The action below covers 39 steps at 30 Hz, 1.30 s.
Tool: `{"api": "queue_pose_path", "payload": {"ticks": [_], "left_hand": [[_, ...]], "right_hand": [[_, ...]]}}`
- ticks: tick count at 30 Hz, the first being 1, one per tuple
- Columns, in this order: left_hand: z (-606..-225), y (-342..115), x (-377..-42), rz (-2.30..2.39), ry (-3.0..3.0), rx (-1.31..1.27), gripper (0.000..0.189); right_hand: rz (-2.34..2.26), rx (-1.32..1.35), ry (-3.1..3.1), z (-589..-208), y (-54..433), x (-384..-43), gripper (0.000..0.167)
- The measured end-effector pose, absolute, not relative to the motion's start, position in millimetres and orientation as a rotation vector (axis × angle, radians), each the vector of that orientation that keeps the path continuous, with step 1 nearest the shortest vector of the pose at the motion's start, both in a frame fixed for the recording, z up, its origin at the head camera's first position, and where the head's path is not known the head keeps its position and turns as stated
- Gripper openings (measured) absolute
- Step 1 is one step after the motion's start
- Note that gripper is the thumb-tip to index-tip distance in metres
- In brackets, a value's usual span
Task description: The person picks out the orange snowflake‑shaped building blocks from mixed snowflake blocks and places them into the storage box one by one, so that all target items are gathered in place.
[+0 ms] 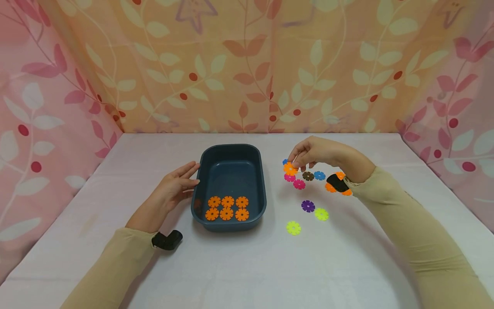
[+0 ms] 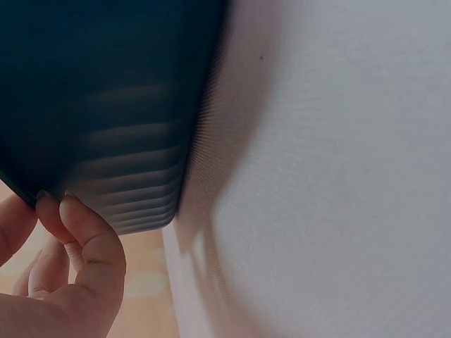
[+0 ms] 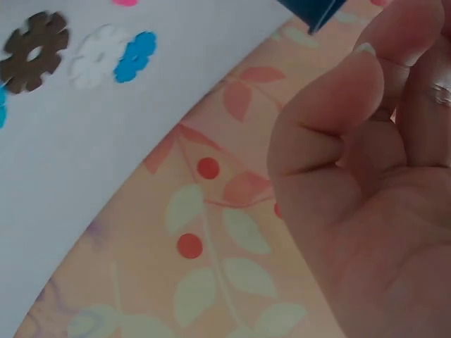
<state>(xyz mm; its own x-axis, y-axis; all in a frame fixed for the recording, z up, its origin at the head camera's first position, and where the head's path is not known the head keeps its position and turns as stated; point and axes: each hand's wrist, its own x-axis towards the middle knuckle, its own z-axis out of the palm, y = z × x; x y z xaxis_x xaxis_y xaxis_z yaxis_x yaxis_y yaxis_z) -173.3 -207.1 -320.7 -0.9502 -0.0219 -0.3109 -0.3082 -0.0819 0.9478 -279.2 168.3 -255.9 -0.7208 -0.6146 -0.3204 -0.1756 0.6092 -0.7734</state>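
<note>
My right hand (image 1: 314, 152) pinches an orange snowflake building disc (image 1: 290, 168) between thumb and fingers, above a few loose discs. In the right wrist view the fingertips (image 3: 352, 91) are curled together, and the held disc is hidden. My left hand (image 1: 173, 186) rests at the left rim of a dark blue rectangular basin (image 1: 264, 184), its fingers fairly straight. In the left wrist view, fingertips (image 2: 91, 225) touch the basin's outer wall (image 2: 134, 155) near the rim. Inside the basin, orange discs (image 1: 227, 201) lie in two rows at the near end.
Right of the basin lie pink discs (image 1: 299, 184), a brown disc (image 1: 308, 176), a blue disc (image 1: 319, 175), a purple disc (image 1: 308, 206) and yellow-green discs (image 1: 293, 228). More orange discs (image 1: 330, 187) are partly behind the right wrist. Patterned cloth (image 1: 247, 64) borders the white table (image 1: 231, 270).
</note>
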Motion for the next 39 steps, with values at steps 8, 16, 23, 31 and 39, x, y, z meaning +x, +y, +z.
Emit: {"api": "queue_pose_path", "payload": {"ticks": [8,16,23,31,39], "left_hand": [[-321,-206,-174,2.147,1.979,-0.377,0.068],[-321,-207,-174,2.146,1.985,-0.372,0.068],[-321,-207,-175,2.147,1.982,-0.371,0.068],[-321,-207,-175,2.142,1.980,-0.366,0.068],[-321,-207,-175,2.132,1.989,-0.370,0.068]], "right_hand": [[-1.076,-0.587,2.216,-256,145,-282,0.029],[-1.199,-0.509,2.146,-260,123,-284,0.028],[-1.267,-0.472,2.072,-266,106,-284,0.031],[-1.331,-0.411,2.020,-269,94,-284,0.035],[-1.380,-0.365,1.987,-274,77,-283,0.034]]}}
